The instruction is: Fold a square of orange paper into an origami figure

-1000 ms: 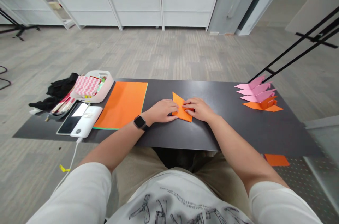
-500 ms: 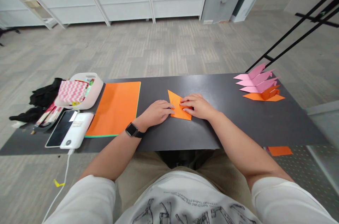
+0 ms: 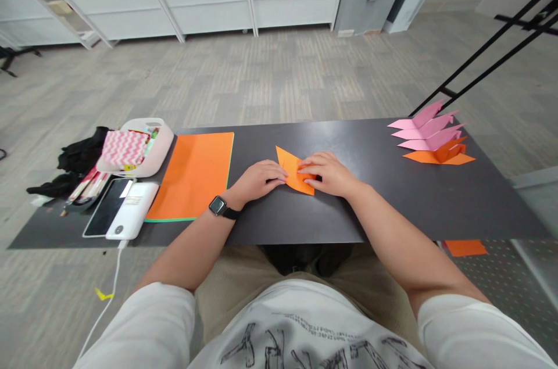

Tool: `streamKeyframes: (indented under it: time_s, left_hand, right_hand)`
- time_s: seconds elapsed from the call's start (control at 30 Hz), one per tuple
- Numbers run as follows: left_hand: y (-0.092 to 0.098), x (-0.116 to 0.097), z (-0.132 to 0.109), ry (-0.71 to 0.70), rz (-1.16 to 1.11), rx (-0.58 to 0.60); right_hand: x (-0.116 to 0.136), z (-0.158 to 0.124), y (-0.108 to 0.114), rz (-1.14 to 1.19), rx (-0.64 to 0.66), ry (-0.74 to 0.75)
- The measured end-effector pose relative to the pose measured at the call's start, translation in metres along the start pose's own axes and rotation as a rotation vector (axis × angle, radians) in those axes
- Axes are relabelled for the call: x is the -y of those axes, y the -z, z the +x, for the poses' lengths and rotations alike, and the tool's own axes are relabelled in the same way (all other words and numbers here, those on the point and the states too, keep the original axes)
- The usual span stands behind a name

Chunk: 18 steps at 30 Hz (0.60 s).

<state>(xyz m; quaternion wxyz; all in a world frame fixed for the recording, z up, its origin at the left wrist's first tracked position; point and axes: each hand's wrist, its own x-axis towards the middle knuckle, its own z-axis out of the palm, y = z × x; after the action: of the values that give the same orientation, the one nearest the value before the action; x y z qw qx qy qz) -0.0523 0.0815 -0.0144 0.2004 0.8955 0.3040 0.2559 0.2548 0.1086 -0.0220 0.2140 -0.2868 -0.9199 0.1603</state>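
A folded orange paper (image 3: 293, 173) lies on the dark table (image 3: 392, 206) in front of me, with one pointed corner sticking up toward the far left. My left hand (image 3: 258, 178) rests on its left edge with curled fingers pressing the paper down. My right hand (image 3: 328, 174) covers its right side, fingertips pinched on a fold. A black watch (image 3: 218, 206) sits on my left wrist.
A stack of orange sheets (image 3: 194, 176) lies left of centre. Beyond it are a white tray with a pink zigzag pouch (image 3: 131, 148), a phone (image 3: 107, 207), a white power bank (image 3: 133, 211) and black cloth (image 3: 78, 154). Folded pink and orange paper pieces (image 3: 431, 139) sit at the far right.
Both hands stay on the folded orange paper with small finger shifts along the fold. The camera view has shifted slightly.
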Motion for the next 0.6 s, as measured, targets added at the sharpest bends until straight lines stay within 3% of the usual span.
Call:
streamKeyframes:
  time_s: [0.37,0.6]
  left_hand:
    - [-0.001,0.005,-0.002,0.113,-0.004,-0.027]
    - [0.009,0.002,0.005,0.176,0.018,0.059]
  right_hand:
    - [0.021,-0.005,0.006,-0.049,0.091,-0.033]
    - [0.023,-0.005,0.007,-0.065,0.130,-0.046]
